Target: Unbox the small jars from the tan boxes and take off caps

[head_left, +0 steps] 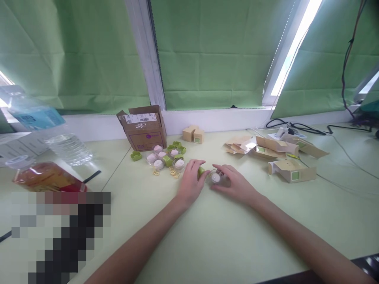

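My left hand [191, 181] is closed, thumb and fingers on a small green piece [201, 172], partly hidden by the hand. Close beside it, my right hand [237, 183] curls its thumb and fingers around a small clear cup with a round white piece [215, 177] inside. The two hands nearly meet over the table. Beyond my left hand lies a cluster of clear cups with pale pink and white round pieces [159, 164], mixed with green flower-shaped pieces [177, 147]. Small yellowish loops [174, 172] lie in front of the cluster.
An open brown cardboard box [145, 128] stands behind the cluster, with small tan boxes [193, 134] to its right. Opened, flattened tan boxes [291, 172] lie at right, near cables [310, 130]. Bottles [49, 175] are at left. A dark object [364, 262] borders the lower right.
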The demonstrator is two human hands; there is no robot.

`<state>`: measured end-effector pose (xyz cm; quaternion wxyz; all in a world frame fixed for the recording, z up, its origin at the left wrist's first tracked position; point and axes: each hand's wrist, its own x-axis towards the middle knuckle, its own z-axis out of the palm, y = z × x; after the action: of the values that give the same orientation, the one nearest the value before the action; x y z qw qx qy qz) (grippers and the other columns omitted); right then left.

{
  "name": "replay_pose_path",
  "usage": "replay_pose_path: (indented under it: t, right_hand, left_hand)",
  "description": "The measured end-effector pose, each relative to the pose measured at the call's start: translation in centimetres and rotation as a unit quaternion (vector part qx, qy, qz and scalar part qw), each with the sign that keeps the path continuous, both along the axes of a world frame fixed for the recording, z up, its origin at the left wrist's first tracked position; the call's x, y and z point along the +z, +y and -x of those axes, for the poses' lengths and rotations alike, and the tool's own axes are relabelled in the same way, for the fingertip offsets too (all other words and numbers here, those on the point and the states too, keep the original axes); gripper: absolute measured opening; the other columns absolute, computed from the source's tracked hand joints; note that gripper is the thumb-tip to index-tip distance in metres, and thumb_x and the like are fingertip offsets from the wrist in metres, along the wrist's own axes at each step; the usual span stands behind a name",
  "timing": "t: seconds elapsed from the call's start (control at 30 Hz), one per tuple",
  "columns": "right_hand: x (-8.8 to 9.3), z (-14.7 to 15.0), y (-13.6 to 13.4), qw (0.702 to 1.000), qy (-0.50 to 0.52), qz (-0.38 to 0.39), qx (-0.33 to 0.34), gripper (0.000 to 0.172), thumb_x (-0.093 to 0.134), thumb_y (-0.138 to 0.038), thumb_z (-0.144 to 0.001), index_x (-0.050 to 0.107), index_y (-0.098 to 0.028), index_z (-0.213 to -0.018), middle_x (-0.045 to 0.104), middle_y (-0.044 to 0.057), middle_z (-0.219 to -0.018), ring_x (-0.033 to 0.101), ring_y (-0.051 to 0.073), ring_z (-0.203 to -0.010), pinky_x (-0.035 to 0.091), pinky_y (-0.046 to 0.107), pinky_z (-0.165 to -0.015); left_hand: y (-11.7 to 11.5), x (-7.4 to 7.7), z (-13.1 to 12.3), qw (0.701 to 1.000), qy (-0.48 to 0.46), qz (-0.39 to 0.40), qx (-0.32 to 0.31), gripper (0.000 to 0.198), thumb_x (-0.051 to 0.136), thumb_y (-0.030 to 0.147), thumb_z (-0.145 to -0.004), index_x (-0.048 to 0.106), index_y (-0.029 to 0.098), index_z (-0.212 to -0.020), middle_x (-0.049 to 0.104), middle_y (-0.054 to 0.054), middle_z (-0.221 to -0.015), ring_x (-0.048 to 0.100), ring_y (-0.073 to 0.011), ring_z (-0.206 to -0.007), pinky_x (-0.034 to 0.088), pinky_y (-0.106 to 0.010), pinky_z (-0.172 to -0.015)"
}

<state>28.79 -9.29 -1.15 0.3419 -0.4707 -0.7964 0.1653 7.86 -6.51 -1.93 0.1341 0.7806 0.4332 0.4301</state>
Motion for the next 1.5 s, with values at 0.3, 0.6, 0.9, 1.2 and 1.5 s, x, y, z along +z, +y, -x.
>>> replay_pose_path:
  t: [0.3,0.6,0.9,1.2,1.5]
  right_hand:
    - [-0.7,-0.4,0.8,0.981,0.149,0.118,0.027,0.072,0.071,-0.035,-0.087,0.041,-0.028,-0.151,0.066,0.007,-0.117,0.066,0.017,-0.081,0.061,0.040,-0.080]
    - [-1.0,-3.0,2.0,0.971,0.203,0.125,-0.008,0.053,0.065,-0.027,-0.088,0.052,-0.027,-0.140,0.066,0.009,-0.119,0.071,0.017,-0.088,0.061,0.044,-0.090]
    - [0.1,-1.8,3.4,0.993,0.087,-0.035,-0.067,0.022,0.053,-0.031,-0.095,0.068,-0.024,-0.110,0.068,0.008,-0.110,0.067,0.021,-0.090,0.060,0.037,-0.072]
    - [1.0,4.7,21.6,0.958,0.191,0.014,-0.213,0.075,0.081,-0.042,-0.067,0.055,-0.016,-0.133,0.058,0.019,-0.137,0.058,0.035,-0.124,0.048,0.050,-0.105]
    - [-0.8,10.0,23.7,0.943,0.267,0.053,-0.191,0.061,0.079,-0.048,-0.069,0.058,-0.019,-0.119,0.071,0.010,-0.115,0.066,0.027,-0.105,0.053,0.039,-0.092]
  left_hand:
    - [-1.2,0.9,-0.9,0.971,0.196,-0.107,-0.081,0.044,0.045,0.029,-0.104,0.042,0.021,-0.147,0.048,-0.016,-0.155,0.041,-0.0277,-0.145,0.027,-0.053,-0.120]
    - [0.5,0.8,0.5,0.948,0.311,-0.063,0.008,0.032,0.045,0.018,-0.101,0.061,0.023,-0.127,0.056,-0.011,-0.150,0.047,-0.0291,-0.143,0.032,-0.060,-0.119]
    - [0.6,1.2,1.4,0.946,0.284,-0.130,0.084,0.038,0.044,0.020,-0.100,0.060,0.013,-0.135,0.041,-0.020,-0.160,0.033,-0.0339,-0.153,0.002,-0.070,-0.125]
    - [0.5,0.4,0.7,0.968,0.194,0.057,-0.148,0.045,0.056,0.037,-0.098,0.056,0.019,-0.140,0.050,-0.012,-0.156,0.046,-0.0271,-0.146,0.037,-0.048,-0.123]
    - [1.3,-0.9,0.6,0.983,0.150,0.085,-0.070,0.042,0.054,0.029,-0.095,0.058,0.016,-0.135,0.052,-0.015,-0.153,0.045,-0.0316,-0.145,0.033,-0.054,-0.124]
